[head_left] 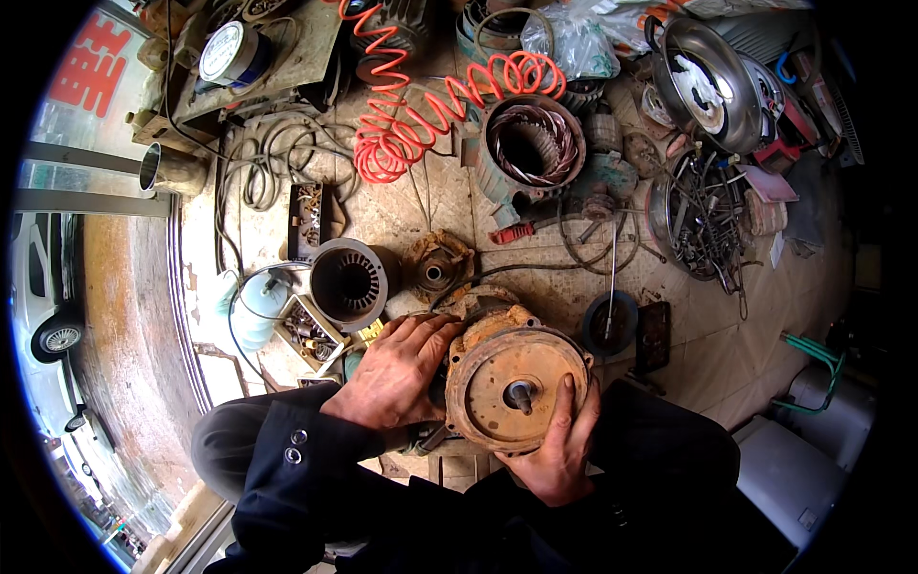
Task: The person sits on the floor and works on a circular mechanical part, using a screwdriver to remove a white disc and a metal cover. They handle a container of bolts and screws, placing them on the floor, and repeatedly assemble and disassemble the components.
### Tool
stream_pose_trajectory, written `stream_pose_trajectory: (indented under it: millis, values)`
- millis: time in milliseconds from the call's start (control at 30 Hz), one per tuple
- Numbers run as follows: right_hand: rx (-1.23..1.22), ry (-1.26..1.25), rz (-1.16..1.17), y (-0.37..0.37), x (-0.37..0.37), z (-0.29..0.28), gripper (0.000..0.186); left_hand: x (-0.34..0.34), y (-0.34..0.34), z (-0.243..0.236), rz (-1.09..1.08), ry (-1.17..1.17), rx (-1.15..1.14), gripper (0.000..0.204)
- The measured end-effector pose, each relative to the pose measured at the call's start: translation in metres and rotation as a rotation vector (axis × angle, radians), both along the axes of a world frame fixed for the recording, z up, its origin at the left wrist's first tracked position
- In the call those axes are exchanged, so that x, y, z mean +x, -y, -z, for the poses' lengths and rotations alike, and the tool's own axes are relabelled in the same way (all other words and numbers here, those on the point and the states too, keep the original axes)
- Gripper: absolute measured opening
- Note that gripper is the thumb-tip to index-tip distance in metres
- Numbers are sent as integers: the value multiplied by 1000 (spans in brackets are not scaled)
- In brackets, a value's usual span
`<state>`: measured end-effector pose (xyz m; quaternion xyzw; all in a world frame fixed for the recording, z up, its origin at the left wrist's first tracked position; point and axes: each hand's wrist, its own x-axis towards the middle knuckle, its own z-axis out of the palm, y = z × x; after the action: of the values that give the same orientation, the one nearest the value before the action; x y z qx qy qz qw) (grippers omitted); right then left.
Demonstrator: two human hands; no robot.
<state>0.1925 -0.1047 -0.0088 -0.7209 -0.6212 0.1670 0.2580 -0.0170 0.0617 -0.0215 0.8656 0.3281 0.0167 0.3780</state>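
Between my knees is a rusty pump body point(486, 394), a round brown flange with bolt lugs on its rim and a short metal shaft standing out of its middle. My right hand point(562, 450) grips the flange at its lower right, the thumb lying on its face and the fingers round the rim. My left hand point(400, 371) is closed against the body's left side; its fingers curl over the top and their tips are partly hidden. Just beyond sits a smaller rusty casting point(436, 270) with a central hole. A grey stator cylinder point(350, 283) stands to its left.
Behind lie a motor housing with copper windings point(532, 143) and a coiled red air hose point(402, 143). At right are a basin of tools point(703, 210), a dark round dish point(610, 323) and a steel pan point(710, 81). A parts box point(308, 335) and spray bottle point(260, 308) stand left.
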Motion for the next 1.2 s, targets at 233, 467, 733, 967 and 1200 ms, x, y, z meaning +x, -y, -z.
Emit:
stream_pose_trajectory:
  millis: [233, 467, 733, 967, 1200]
  values:
    - [22, 96, 9, -5, -1, -6, 117, 2, -4, 0, -9, 30, 61, 103]
    - [29, 79, 8, -3, -2, -3, 120, 3, -5, 0, -9, 26, 75, 99]
    - [1, 99, 41, -1, -9, -7, 118, 3, -10, 1, 9, 30, 52, 97]
    - [8, 17, 67, 4, -12, 1, 133, 1, -6, -3, -25, 1, -90, 103]
    - [-5, 41, 78, 6, -13, 0, 133, 3, -6, 2, 1, 33, -61, 110]
